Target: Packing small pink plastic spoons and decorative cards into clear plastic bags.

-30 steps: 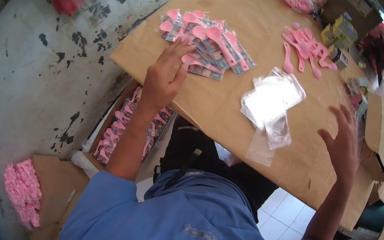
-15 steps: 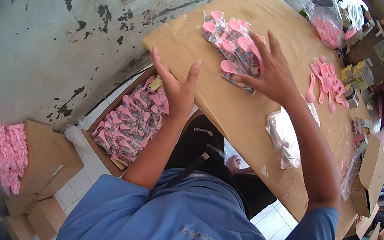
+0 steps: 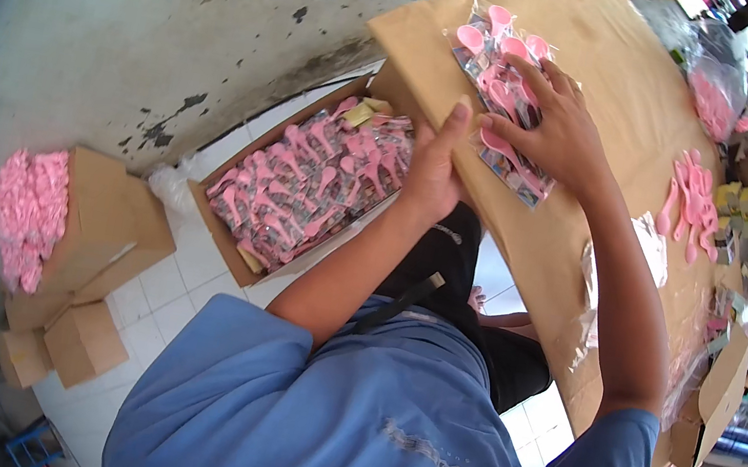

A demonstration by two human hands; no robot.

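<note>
On the brown-covered table (image 3: 616,27) lies a pile of clear packets with pink spoons (image 3: 514,47) and printed inserts. My right hand (image 3: 563,137) rests on the right side of this pile, its fingers spread and curved over the packets. At the table's near-left edge is my left hand (image 3: 433,174), thumb raised and apart from the fingers, just short of the pile. Nothing shows in its grasp. Below the edge, a long cardboard box (image 3: 201,205) on the floor holds many similar spoon packets (image 3: 303,182).
Loose pink spoons (image 3: 691,202) lie farther right on the table, beyond a clear plastic bag (image 3: 648,250). Small yellow boxes (image 3: 745,207) and an open carton (image 3: 712,399) line the right side. Another carton (image 3: 112,229) with pink pieces stands on the floor left, by the wall.
My right hand has come down onto the packets. The left hand has moved right, to the table edge beside the pile. The view has shifted, showing more of the floor box.
</note>
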